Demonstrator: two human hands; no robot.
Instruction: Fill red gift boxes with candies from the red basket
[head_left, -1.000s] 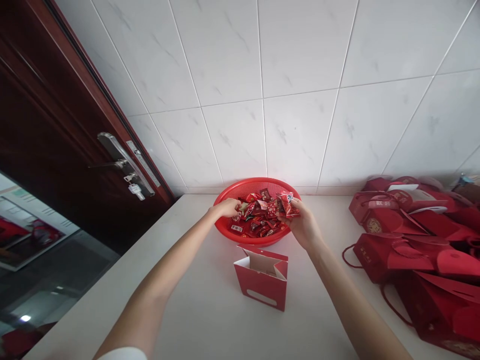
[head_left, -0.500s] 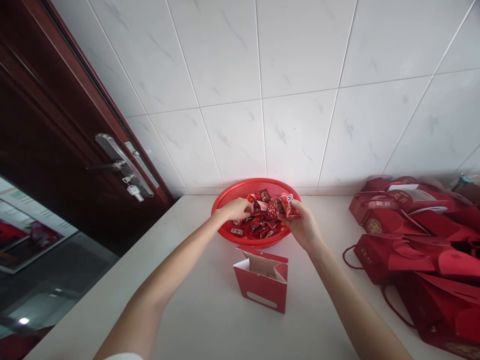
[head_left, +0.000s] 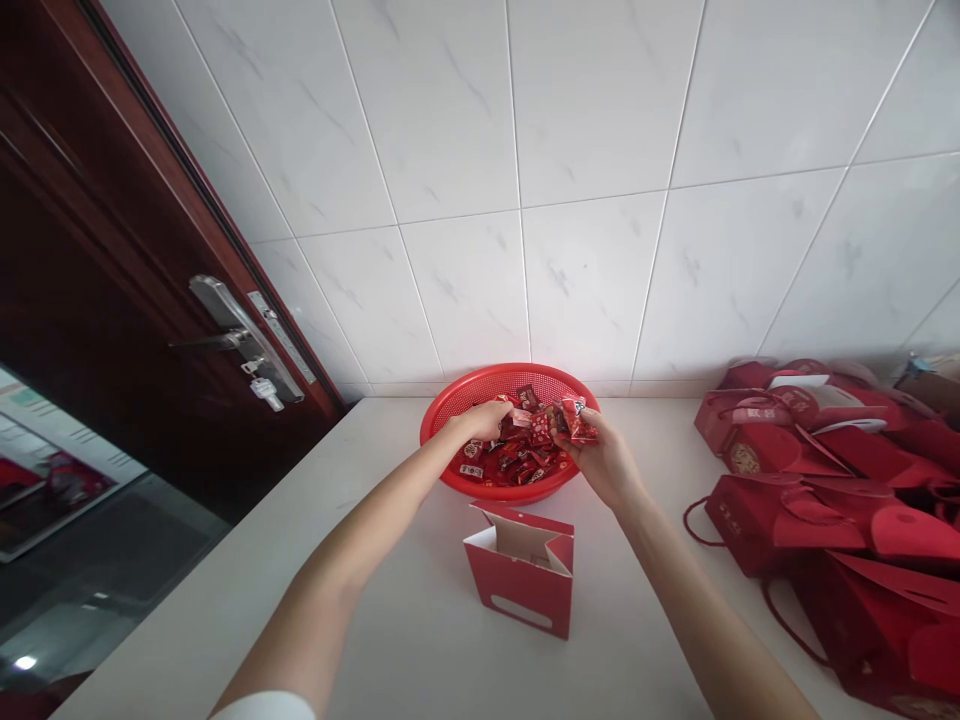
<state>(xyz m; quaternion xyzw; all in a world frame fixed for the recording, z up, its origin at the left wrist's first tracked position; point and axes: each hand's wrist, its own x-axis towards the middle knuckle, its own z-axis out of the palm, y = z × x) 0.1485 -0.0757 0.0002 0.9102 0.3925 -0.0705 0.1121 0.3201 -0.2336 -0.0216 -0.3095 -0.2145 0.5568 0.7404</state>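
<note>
A red plastic basket with a mesh wall holds many wrapped candies in red and dark wrappers. Over its left part, my left hand has its fingers closed on a pinkish-red wrapped candy. At the right rim, my right hand grips several wrapped candies, palm turned inward. Just in front of the basket stands a red paper box, its top open and its pale inside showing. Neither hand touches the box.
Several folded red gift boxes with cord handles crowd the right side of the white table. A tiled wall rises behind. To the left is a dark wooden door with keys in its lock.
My left hand has shifted slightly to the right within the basket and now pinches a candy. My right hand stays near the right rim with its candies. The view has tilted a little.
</note>
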